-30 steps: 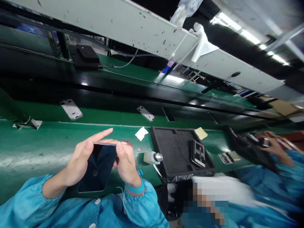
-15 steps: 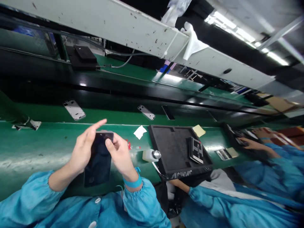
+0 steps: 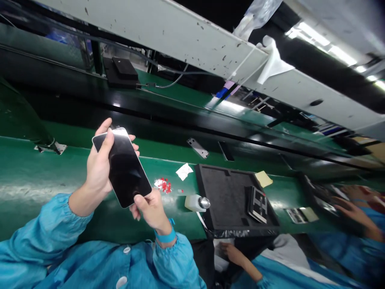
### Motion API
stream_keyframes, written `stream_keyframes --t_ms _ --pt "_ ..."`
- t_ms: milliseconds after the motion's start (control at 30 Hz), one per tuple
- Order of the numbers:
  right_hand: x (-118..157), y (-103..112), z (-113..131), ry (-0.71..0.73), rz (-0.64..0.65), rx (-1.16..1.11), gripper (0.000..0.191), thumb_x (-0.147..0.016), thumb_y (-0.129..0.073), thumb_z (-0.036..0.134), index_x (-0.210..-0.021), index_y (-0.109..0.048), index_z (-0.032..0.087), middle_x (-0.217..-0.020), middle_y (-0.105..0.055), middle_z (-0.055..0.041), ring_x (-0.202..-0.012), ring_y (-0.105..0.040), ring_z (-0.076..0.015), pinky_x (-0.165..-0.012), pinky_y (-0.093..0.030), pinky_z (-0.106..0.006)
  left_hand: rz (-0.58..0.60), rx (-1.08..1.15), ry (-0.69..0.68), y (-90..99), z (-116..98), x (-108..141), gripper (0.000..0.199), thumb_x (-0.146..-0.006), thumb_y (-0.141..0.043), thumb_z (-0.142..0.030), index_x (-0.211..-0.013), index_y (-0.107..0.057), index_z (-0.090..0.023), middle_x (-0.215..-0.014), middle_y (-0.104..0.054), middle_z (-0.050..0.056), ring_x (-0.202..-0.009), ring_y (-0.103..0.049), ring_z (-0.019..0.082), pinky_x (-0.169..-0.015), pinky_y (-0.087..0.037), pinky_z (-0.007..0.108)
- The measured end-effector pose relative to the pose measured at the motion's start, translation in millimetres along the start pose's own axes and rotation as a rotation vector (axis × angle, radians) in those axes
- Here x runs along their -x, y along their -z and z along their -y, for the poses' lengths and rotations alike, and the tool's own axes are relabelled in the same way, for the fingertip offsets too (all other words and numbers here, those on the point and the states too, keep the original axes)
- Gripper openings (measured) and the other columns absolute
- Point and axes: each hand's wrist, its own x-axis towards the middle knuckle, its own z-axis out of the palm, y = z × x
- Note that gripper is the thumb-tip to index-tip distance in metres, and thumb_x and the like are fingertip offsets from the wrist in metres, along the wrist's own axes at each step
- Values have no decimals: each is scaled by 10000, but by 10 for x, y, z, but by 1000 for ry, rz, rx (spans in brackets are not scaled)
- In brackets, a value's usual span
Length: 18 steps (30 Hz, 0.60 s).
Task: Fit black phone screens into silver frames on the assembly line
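Change over the last half second: the flat black rectangular phone with a glossy face and pale rim (image 3: 126, 168) is up and further forward, clear of the torso, top end swung left. It's in the air left of the black foam tray (image 3: 224, 196), above the green worktop (image 3: 45, 172).

Left hand (image 3: 98, 170): now wrapped round the upper part, thumb over the near-left edge, fingertips showing past the far edge. Right hand (image 3: 154, 208): moved from top corner to bottom right corner, thumb on the face, fingers behind. Grip: both sides grasping the phone, neither hand free.

Meaning for the work: face is up and mostly uncovered, so I'd judge it readable end to end; back not visible, can't tell its state.

Also now uncovered: small red and white scraps (image 3: 163, 185), left of the tray. The pale cut-out plate that lay forward-left of the tray no longer shows; hidden behind hand/phone or picked up, can't tell.

Unchanged: pale plastic bottle with silver cap (image 3: 194, 202), just beside tray's left edge.
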Motion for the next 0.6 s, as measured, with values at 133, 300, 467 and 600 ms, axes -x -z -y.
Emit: stream_keyframes --t_ms 133,300,467,600 --pt "-68 -61 -21 16 27 -5 795 -879 -547 882 -496 -526 185 -433 -497 -41 -368 -419 -87 -375 -324 -218 31 16 -91 32 -5 16 629 -1038 -649 -449 -1564 -377 -235 -993 -776 74 -782 -752 209 -680 -665 339" --pt "-164 -197 -42 -22 166 -78 767 -753 -640 926 -641 -600 168 -534 -581 -55 -426 -546 -131 -413 -463 -248 20 9 -228 18 13 70 441 -1098 -536 -460 -1475 -467 -242 -1031 -767 34 -836 -740 193 -778 -660 360" --pt "-249 60 -214 -43 99 190 769 -702 -620 943 -669 -604 175 -615 -624 -63 -491 -601 -171 -466 -515 -289 140 -22 -371 77 22 178 443 -1078 -529 -511 -1488 -532 -341 -1042 -752 35 -827 -733 221 -736 -661 391" --pt "-335 779 -350 -26 -469 470 682 -855 -496 786 -1018 -667 146 -1240 -644 -224 -1058 -670 -312 -881 -574 -448 543 -263 -493 286 -68 303 612 -1085 -520 -485 -1663 -320 -452 -1168 -753 60 -973 -753 256 -875 -650 440"
